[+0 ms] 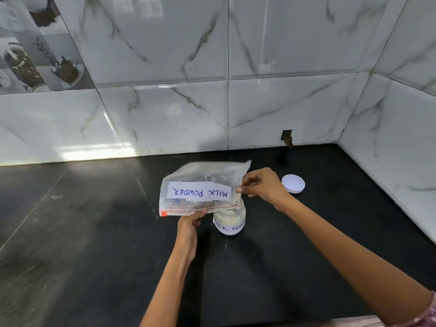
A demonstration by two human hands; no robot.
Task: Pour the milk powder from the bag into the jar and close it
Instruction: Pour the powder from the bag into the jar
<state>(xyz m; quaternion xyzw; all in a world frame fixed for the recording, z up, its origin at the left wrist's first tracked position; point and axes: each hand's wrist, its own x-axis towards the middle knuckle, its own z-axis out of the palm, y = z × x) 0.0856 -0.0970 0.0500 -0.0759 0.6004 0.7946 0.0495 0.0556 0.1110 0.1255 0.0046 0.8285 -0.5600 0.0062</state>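
Clear bag (203, 185) labelled MILK POWDER, upside down over open jar (230, 220) on black bench (94, 232). Left hand (188, 223) pinching zip edge, right hand (264, 185) pinching side. White lid (293, 183) just right, apart. Marbled wall tiles (165, 114) behind, corner right.

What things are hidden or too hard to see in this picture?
- Jar mouth, head view: the bag covers it, so pouring powder can't be seen.
- Jar label: its end curves out of sight.
- Bag's small print by the zip: too small and blurred.
- Left hand fingers: behind the bag.
- Lid: which side faces up is unclear.
- Right sleeve: cut off by the edge.
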